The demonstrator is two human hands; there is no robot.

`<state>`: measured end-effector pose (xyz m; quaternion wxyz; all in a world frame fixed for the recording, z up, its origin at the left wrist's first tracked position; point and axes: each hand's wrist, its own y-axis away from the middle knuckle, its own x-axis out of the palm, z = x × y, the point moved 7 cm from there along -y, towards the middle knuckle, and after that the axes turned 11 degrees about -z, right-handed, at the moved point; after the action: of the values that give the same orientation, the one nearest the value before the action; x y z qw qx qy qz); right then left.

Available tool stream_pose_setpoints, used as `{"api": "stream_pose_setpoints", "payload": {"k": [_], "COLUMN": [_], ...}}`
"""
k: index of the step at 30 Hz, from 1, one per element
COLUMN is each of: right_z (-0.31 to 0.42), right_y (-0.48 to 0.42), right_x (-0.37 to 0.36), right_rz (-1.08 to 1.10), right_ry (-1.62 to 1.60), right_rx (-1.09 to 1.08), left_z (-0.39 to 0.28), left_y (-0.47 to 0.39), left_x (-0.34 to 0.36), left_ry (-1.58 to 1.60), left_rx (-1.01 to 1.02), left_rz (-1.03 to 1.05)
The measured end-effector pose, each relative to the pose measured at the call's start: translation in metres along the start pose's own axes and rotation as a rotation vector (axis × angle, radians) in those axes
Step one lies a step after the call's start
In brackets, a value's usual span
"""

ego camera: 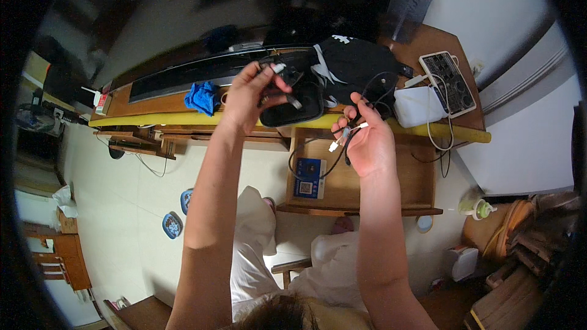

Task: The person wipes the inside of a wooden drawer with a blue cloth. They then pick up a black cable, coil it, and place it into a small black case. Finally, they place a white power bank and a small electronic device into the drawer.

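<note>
My left hand (252,94) is over the black case (296,109), pinching a small white connector (278,68). Another pale connector (294,101) shows just below those fingers; what it joins is unclear. On the right, my right hand (362,133) holds a tangle of thin cables, palm up, above the open drawer (390,183). A black cable (292,156) loops down from it, and a white plug (334,146) hangs at its lower side. Inside the drawer lies a blue card (308,178) with a printed code.
A blue cloth (202,98) lies on the cabinet near its yellow edge strip (183,120). Black fabric (357,66), a white box (419,106) with a white cable, a patterned tablet-like panel (448,83) and a large bottle (412,2) stand or lie to the right.
</note>
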<state>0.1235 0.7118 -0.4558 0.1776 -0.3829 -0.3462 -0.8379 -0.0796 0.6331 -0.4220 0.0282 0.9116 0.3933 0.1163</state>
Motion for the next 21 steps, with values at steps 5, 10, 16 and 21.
{"api": "stream_pose_setpoints", "payload": {"k": [5, 10, 16, 21], "right_z": [-0.015, -0.028, -0.039, -0.055], "right_y": [0.004, 0.018, 0.018, 0.012], "right_x": [0.006, 0.021, 0.029, 0.033], "right_rz": [0.098, 0.103, 0.126, 0.117], "right_ry": [0.114, 0.379, 0.772, 0.79], "right_rx": [0.06, -0.012, -0.112, -0.194], "left_z": [0.024, 0.03, 0.034, 0.038], "left_y": [0.058, 0.089, 0.092, 0.094], "left_x": [0.006, -0.008, -0.01, -0.006], "left_ry": [0.092, 0.112, 0.174, 0.242], "left_rx": [-0.22, -0.299, -0.304, -0.324], "left_rz": [0.012, 0.001, 0.066, 0.115]}}
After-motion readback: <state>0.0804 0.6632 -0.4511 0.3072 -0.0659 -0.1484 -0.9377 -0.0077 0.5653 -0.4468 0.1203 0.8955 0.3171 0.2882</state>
